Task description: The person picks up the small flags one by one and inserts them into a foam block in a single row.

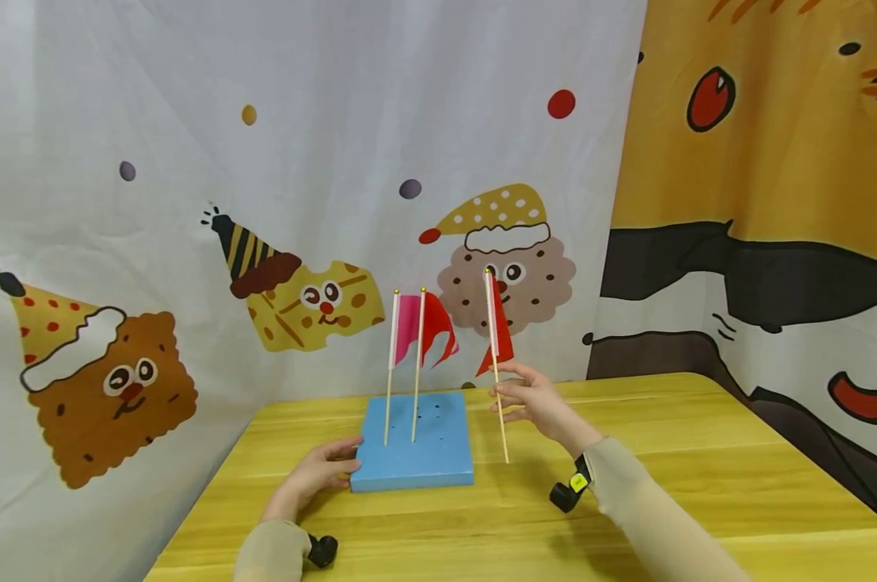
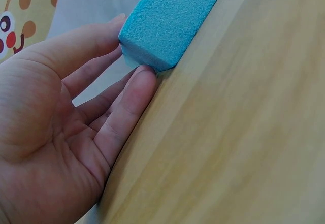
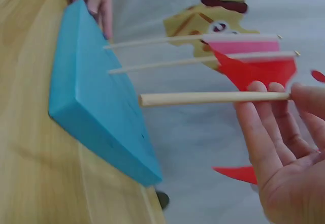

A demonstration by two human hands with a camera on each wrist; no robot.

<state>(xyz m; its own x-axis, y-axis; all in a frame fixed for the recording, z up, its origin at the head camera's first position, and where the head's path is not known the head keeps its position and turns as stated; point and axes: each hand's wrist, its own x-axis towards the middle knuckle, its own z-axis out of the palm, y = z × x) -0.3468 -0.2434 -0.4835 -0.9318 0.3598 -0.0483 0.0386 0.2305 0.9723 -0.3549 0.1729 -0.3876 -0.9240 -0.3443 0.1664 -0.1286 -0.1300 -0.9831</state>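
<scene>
My right hand point(image 1: 534, 402) pinches the stick of a red flag point(image 1: 499, 327) with thumb and fingers. The stick's bare lower end point(image 3: 157, 100) points down, off the right side of a blue foam block point(image 1: 414, 466). Two flags stand upright in the block: a pink flag point(image 1: 407, 327) on the left and another red flag point(image 1: 436, 323) beside it. At the block's left side, my left hand point(image 1: 318, 475) rests its fingertips and thumb against the edge near the front corner point(image 2: 147, 56).
Several small dark holes point(image 1: 438, 406) show in the block's top. Both block and arms are over a yellow wood-grain table point(image 1: 423, 533). Behind it hangs a white curtain point(image 1: 322, 97) printed with cartoon biscuits and cheese. Each wrist wears a small black camera point(image 1: 565, 496).
</scene>
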